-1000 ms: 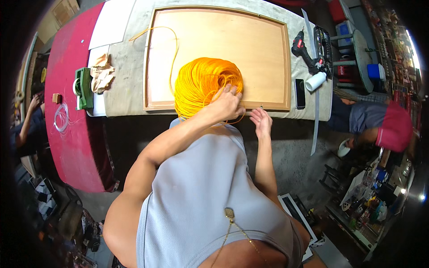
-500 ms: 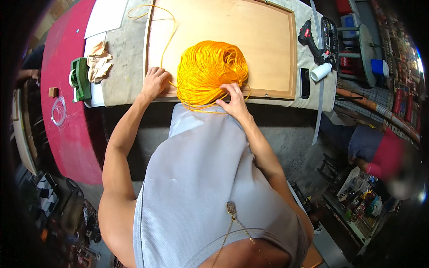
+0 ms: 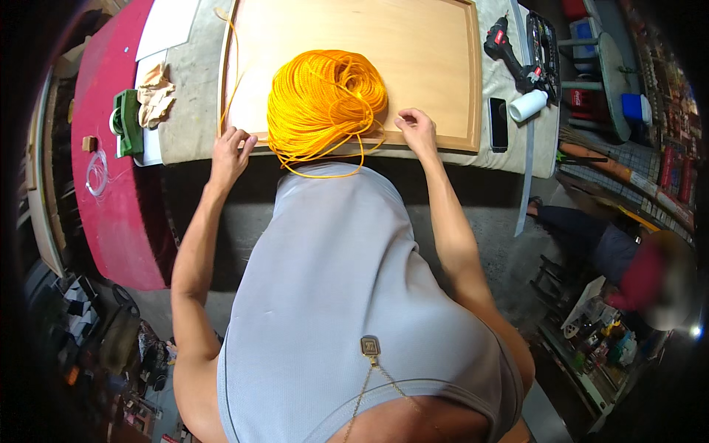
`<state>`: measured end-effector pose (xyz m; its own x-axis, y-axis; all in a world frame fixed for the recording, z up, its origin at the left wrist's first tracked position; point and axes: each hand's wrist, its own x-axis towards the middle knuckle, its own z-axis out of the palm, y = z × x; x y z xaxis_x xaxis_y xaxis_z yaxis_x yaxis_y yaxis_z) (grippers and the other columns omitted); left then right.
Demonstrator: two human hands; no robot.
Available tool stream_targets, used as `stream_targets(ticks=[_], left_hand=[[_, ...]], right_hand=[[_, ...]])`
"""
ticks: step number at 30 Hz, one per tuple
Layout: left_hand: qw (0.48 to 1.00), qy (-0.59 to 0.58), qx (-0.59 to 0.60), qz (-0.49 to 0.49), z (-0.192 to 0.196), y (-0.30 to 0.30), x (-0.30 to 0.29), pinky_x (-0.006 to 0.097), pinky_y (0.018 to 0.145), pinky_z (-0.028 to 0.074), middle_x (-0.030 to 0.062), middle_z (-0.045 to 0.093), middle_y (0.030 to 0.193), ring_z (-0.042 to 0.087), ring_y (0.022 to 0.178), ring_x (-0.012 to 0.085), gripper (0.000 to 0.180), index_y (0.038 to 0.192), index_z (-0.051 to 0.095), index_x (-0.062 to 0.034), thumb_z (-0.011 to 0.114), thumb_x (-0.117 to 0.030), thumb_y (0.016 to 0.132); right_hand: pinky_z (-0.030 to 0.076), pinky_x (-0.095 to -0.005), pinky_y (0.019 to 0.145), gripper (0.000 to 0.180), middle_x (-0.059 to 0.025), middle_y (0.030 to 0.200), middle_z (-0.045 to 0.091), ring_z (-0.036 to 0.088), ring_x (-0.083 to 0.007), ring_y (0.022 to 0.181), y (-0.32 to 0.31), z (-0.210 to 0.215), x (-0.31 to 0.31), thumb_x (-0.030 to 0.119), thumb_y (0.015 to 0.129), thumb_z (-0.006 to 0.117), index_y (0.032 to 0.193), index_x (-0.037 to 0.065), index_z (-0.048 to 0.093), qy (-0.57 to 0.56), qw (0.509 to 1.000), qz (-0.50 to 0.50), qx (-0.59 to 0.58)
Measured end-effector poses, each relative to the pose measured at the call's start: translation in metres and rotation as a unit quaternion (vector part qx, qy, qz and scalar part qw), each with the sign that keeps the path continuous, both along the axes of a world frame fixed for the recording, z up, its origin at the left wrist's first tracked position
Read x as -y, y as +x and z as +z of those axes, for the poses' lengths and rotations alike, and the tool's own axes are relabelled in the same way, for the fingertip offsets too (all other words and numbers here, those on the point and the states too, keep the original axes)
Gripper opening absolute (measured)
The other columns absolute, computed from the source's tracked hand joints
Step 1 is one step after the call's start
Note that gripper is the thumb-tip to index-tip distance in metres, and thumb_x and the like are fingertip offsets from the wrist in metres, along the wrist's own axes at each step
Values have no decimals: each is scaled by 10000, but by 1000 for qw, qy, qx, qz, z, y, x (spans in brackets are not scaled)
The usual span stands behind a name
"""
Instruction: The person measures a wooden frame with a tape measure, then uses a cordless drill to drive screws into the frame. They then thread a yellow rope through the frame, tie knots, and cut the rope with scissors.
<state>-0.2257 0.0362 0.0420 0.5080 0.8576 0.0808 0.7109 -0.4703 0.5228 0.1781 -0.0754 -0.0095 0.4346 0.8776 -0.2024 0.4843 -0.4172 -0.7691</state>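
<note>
A big bundle of orange-yellow cord sits at the near edge of a shallow wooden frame panel, against the front of my shirt. A few loose loops hang from its lower side. At the near left corner of the panel, my left hand is closed on a strand of the cord, which runs up along the panel's left side and back toward the bundle. My right hand is apart from the bundle, over the near rim to its right. Its fingers are loosely curled with a small gap to the thumb, and nothing shows between them.
A drill, a black bit case, a phone and a white bottle lie at right. Left are a green tape dispenser, a crumpled tan cloth and coiled clear line. Another person is at far right.
My right hand has left the cord bundle and moved right. My left hand, holding the strand, has moved left and slightly down. A loose loop now hangs lower from the bundle's front.
</note>
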Motion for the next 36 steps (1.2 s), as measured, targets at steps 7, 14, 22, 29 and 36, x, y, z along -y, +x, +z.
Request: stream_targets(ticks=[7, 14, 22, 29, 36], left_hand=[[944, -232, 132, 196, -49, 48, 53, 237, 504, 398, 4, 541, 670, 490, 582, 68, 211, 979, 607, -10, 501, -193, 973], [959, -162, -74, 219, -45, 22, 43, 393, 735, 499, 168, 681, 890, 659, 840, 338, 253, 1092, 642, -51, 547, -196, 908], [982, -112, -71, 138, -36, 50, 28, 437, 734, 490, 210, 659, 836, 633, 843, 391, 262, 1003, 658, -35, 502, -207, 884], [973, -139, -170, 70, -24, 36, 1, 429, 711, 496, 166, 675, 848, 650, 817, 344, 250, 1006, 677, -77, 486, -153, 864], [951, -194, -236, -37, -22, 44, -32, 419, 742, 482, 173, 668, 905, 638, 865, 346, 218, 1033, 648, -98, 510, -141, 870]], right_hand=[[531, -343, 751, 318, -146, 940, 698, 669, -215, 854, -4, -38, -14, 200, 789, 688, 1044, 11, 667, -40, 989, 31, -140], [486, -238, 629, 370, -67, 929, 669, 607, -101, 761, -7, -43, -24, 71, 862, 571, 1222, -12, 548, -59, 895, -57, -440], [465, -227, 612, 351, -48, 934, 667, 580, -100, 708, 1, -39, -49, 42, 825, 585, 1175, 18, 615, -48, 920, -5, -389], [477, -243, 635, 220, -58, 898, 670, 596, -116, 743, 5, -52, -58, 56, 813, 624, 1025, 8, 654, -81, 911, -42, -403], [473, -257, 721, 175, -33, 864, 675, 596, -117, 789, -4, -41, -67, 83, 803, 653, 964, 19, 676, -17, 936, -46, -347]])
